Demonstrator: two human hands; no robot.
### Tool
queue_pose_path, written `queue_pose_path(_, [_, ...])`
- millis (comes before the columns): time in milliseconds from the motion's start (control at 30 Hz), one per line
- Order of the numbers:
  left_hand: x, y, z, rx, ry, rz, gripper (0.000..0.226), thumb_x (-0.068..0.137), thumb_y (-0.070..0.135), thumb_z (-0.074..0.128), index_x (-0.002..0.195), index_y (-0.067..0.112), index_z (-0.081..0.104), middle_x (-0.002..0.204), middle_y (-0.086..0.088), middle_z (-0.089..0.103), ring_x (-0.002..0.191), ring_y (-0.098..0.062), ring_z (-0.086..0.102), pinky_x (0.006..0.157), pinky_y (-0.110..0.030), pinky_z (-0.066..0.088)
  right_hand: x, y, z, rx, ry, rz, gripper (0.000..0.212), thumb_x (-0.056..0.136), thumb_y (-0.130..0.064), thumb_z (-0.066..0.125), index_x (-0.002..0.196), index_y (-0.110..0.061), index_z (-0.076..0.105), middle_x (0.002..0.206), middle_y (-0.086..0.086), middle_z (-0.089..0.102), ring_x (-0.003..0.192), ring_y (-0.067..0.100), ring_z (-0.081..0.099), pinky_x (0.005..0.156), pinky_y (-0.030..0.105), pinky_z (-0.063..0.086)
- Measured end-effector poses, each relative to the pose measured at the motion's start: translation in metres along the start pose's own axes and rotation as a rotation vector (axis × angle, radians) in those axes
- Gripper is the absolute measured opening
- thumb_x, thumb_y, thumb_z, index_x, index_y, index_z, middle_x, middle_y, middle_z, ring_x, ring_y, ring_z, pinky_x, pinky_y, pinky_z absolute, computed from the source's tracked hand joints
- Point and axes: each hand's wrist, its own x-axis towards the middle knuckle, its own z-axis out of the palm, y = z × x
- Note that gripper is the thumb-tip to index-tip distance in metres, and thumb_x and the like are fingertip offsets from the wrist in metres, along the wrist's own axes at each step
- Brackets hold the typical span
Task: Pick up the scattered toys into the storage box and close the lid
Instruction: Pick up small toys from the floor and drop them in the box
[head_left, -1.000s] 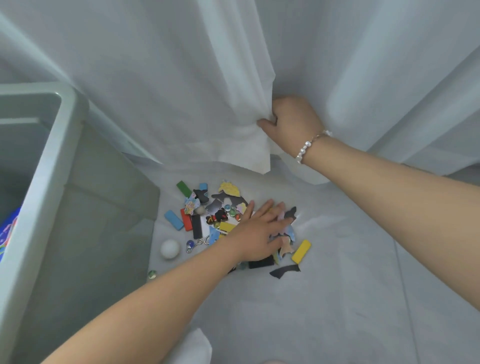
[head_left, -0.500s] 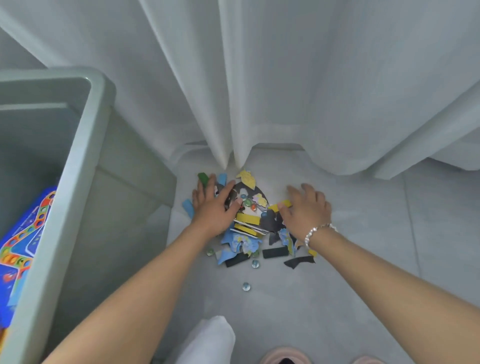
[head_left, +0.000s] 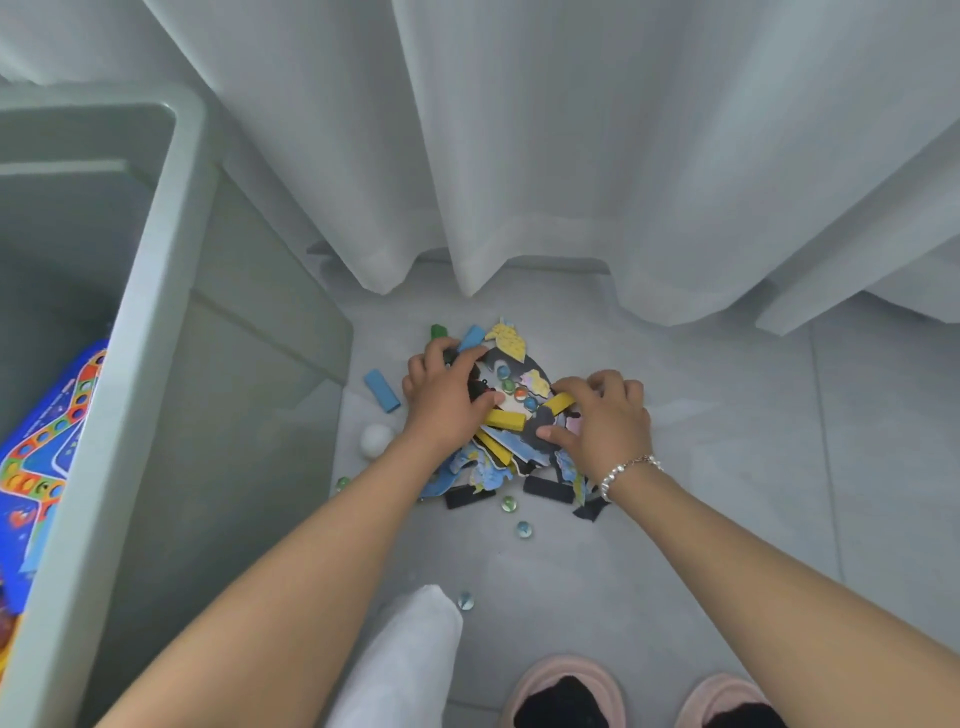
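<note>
A: Nearest the camera: pink slippers (head_left: 566, 691) on the grey floor (head_left: 727, 545), and one glass marble (head_left: 465, 600) strayed beside a white trouser knee (head_left: 405, 660).

B: Farther out?

A: Two more loose marbles (head_left: 523, 529), then the toy pile (head_left: 511, 441) itself: flat puzzle pieces, yellow and black blocks, marbles on top. Both hands close on it from opposite sides.

B: Grip?

A: Left hand (head_left: 447, 402): fingers curled over the pile's left edge, thumb pressing on a yellow block (head_left: 505, 418). Right hand (head_left: 602, 421), pearl bracelet (head_left: 626, 470) at the wrist: fingers bent down on the right edge, thumb tucked under a dark piece. Looks like scooping the heap together so it lifts in one load, my guess.

B: Anything left outside?

A: A blue block (head_left: 382, 391) and a white ball (head_left: 376, 440) just left of the pile, a green marble (head_left: 343, 484) near the box wall.

B: The box?

A: Storage box (head_left: 156, 260) stands at left, open, a colourful game board (head_left: 47, 457) inside. Lid not in view. Farthest, a white curtain (head_left: 571, 156) hangs to the floor behind the pile.
</note>
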Motion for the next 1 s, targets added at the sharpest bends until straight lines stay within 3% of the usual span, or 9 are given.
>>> queue_pose_path(133, [0.005,0.003,-0.002,-0.059,-0.019,-0.015,0.053,0.085,0.042,0.062,0.131,0.026,0.043,0.136,-0.006,0.027,0.125,-0.026,0.026,0.104,-0.035,0.025,-0.005,-0.002,0.009,-0.013,0.037,0.038,0.047,0.078,-0.047,0.065,0.116,-0.023,0.053,0.121,0.006,0.042,0.114,0.028,0.036,0.085,0.036,0.039])
queue_pose_path(233, [0.008,0.001,-0.003,0.055,-0.056,0.042,0.052,0.088,0.048,0.054,0.131,0.022,0.039,0.132,-0.008,0.031,0.121,-0.027,0.03,0.1,-0.036,0.032,-0.011,-0.002,0.017,-0.065,0.158,-0.009,0.045,0.069,-0.047,0.074,0.097,-0.014,0.063,0.102,0.013,0.055,0.092,0.035,0.053,0.067,0.037,0.046])
queue_pose_path(333, [0.01,0.001,-0.003,0.112,-0.081,0.074,0.051,0.091,0.049,0.049,0.13,0.02,0.038,0.129,-0.011,0.036,0.118,-0.03,0.035,0.095,-0.039,0.039,-0.018,-0.004,0.022,-0.158,0.164,0.002,0.059,0.067,-0.068,0.052,0.092,-0.016,0.064,0.095,0.011,0.059,0.08,0.032,0.057,0.058,0.032,0.047])
queue_pose_path(467, [0.009,0.0,-0.005,0.082,-0.061,0.085,0.044,0.091,0.047,0.05,0.126,0.02,0.042,0.125,-0.012,0.04,0.116,-0.03,0.039,0.09,-0.039,0.042,-0.018,-0.009,0.027,-0.099,0.174,-0.008,0.057,0.057,-0.06,0.075,0.09,-0.015,0.064,0.091,0.016,0.056,0.08,0.035,0.055,0.057,0.033,0.048])
queue_pose_path(533, [0.008,-0.001,-0.004,0.095,-0.049,0.093,0.044,0.092,0.047,0.049,0.128,0.022,0.043,0.124,-0.012,0.041,0.115,-0.03,0.041,0.087,-0.037,0.042,-0.017,-0.01,0.026,-0.037,0.164,-0.016,0.053,0.057,-0.055,0.078,0.09,-0.016,0.063,0.09,0.016,0.053,0.082,0.036,0.052,0.055,0.032,0.045])
queue_pose_path(667, [0.008,0.0,-0.004,0.108,-0.029,0.094,0.044,0.091,0.049,0.048,0.128,0.026,0.045,0.119,-0.012,0.045,0.108,-0.031,0.047,0.082,-0.035,0.043,-0.013,-0.006,0.021,0.049,0.178,0.008,0.045,0.073,-0.047,0.071,0.099,-0.012,0.061,0.101,0.015,0.046,0.096,0.032,0.044,0.056,0.028,0.036])
queue_pose_path(800, [0.006,0.0,-0.002,0.103,0.011,0.084,0.04,0.09,0.05,0.049,0.124,0.028,0.049,0.115,-0.011,0.048,0.103,-0.03,0.049,0.078,-0.032,0.041,-0.012,-0.005,0.023,0.054,0.137,-0.006,0.046,0.084,-0.046,0.06,0.114,-0.012,0.054,0.115,0.009,0.051,0.107,0.029,0.044,0.068,0.031,0.037])
queue_pose_path(1000, [0.004,0.001,0.001,0.13,0.049,0.087,0.038,0.091,0.049,0.048,0.123,0.028,0.051,0.112,-0.01,0.049,0.1,-0.029,0.05,0.074,-0.031,0.04,-0.013,-0.005,0.021,0.118,0.124,0.036,0.041,0.087,-0.044,0.056,0.113,-0.013,0.051,0.106,0.005,0.06,0.108,0.024,0.047,0.067,0.03,0.037])
